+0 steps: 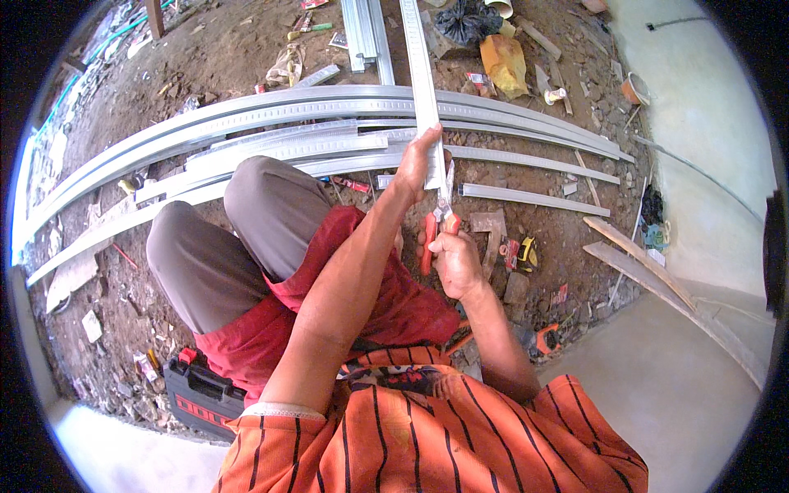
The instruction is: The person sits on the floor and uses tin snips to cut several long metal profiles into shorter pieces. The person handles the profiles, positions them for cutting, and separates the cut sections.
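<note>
My left hand is wrapped round the near end of a long light metal channel, which runs away from me toward the top of the view. In my right hand is a pair of tin snips with orange-red handles. Its blades point away from me and meet the channel's near end, just right of my left hand. Whether the blades have bitten into the metal I cannot tell. One handle stands away from the other, left of my right hand.
Several long metal channels lie crosswise on the dirt beyond my knees. More profiles lie lengthwise at the top. A yellow-black tape measure is right of my right hand. A black tool case sits lower left; wooden strips lean right.
</note>
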Action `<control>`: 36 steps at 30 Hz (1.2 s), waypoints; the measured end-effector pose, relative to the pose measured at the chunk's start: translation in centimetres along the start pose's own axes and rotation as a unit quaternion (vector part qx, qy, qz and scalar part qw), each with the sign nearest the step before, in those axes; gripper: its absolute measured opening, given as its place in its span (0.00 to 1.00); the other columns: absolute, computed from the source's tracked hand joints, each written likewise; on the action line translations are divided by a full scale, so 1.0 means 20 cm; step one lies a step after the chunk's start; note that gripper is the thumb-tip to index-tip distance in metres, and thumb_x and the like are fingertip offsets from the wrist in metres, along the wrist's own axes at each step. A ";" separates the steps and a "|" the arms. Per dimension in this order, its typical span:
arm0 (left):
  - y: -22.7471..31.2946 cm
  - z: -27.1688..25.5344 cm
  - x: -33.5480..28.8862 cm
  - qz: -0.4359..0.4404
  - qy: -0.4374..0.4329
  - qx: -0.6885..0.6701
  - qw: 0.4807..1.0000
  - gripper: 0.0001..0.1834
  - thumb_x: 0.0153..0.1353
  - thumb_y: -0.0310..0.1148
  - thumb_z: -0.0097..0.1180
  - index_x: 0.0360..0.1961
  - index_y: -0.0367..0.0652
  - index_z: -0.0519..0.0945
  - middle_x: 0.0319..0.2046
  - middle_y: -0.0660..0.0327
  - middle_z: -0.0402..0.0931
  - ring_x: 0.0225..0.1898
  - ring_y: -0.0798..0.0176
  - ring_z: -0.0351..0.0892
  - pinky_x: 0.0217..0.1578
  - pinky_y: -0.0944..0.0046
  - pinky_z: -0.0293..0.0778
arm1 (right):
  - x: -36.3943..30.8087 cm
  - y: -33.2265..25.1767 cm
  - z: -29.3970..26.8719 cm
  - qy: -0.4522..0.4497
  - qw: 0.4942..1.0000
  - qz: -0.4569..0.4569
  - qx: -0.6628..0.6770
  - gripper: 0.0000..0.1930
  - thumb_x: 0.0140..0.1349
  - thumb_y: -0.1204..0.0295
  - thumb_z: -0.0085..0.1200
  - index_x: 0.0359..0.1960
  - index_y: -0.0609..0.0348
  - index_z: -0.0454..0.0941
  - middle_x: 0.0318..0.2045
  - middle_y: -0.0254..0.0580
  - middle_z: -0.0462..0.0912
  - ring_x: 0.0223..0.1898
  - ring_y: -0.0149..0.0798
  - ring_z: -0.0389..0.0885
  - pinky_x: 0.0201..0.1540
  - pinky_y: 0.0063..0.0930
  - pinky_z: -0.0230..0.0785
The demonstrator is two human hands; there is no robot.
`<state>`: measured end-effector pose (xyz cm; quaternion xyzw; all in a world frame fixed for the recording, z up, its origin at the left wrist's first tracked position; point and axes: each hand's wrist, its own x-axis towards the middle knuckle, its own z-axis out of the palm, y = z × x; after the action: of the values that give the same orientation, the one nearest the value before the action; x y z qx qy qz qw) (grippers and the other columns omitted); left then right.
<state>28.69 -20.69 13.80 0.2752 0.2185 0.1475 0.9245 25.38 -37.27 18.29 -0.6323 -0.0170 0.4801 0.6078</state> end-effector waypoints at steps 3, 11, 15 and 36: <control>0.00 -0.02 0.01 0.001 0.001 -0.001 1.000 0.21 0.59 0.53 0.46 0.33 0.45 0.71 0.19 0.62 0.70 0.15 0.65 0.71 0.16 0.64 0.72 | -0.01 -0.01 0.04 0.001 0.999 0.005 0.032 0.19 0.44 0.77 0.44 0.43 0.60 0.71 0.31 0.36 0.73 0.32 0.34 0.71 0.38 0.27 0.65; 0.01 -0.02 0.00 -0.014 0.021 -0.022 0.999 0.23 0.60 0.54 0.41 0.35 0.43 0.72 0.20 0.59 0.73 0.18 0.63 0.73 0.22 0.62 0.73 | -0.01 0.02 -0.02 0.007 1.000 -0.010 -0.024 0.19 0.45 0.78 0.44 0.42 0.58 0.70 0.31 0.31 0.70 0.34 0.29 0.68 0.41 0.24 0.61; 0.07 0.08 -0.07 -0.047 0.028 -0.055 0.997 0.27 0.61 0.56 0.35 0.38 0.40 0.72 0.26 0.56 0.73 0.27 0.59 0.74 0.33 0.56 0.74 | -0.04 0.04 -0.11 0.078 0.993 0.040 -0.078 0.07 0.43 0.72 0.48 0.27 0.53 0.73 0.22 0.24 0.66 0.26 0.24 0.62 0.29 0.20 0.53; 0.07 0.00 -0.01 0.014 0.014 -0.032 0.999 0.16 0.60 0.46 0.49 0.37 0.45 0.64 0.24 0.59 0.72 0.20 0.63 0.75 0.19 0.61 0.76 | -0.07 -0.08 -0.02 0.049 0.926 -0.063 -0.368 0.05 0.42 0.73 0.48 0.21 0.60 0.69 0.17 0.27 0.63 0.20 0.26 0.61 0.24 0.26 0.55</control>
<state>28.30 -19.58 14.66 0.2462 0.2229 0.1711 0.9276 25.69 -37.95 20.24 -0.8320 -0.2024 0.3693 0.3611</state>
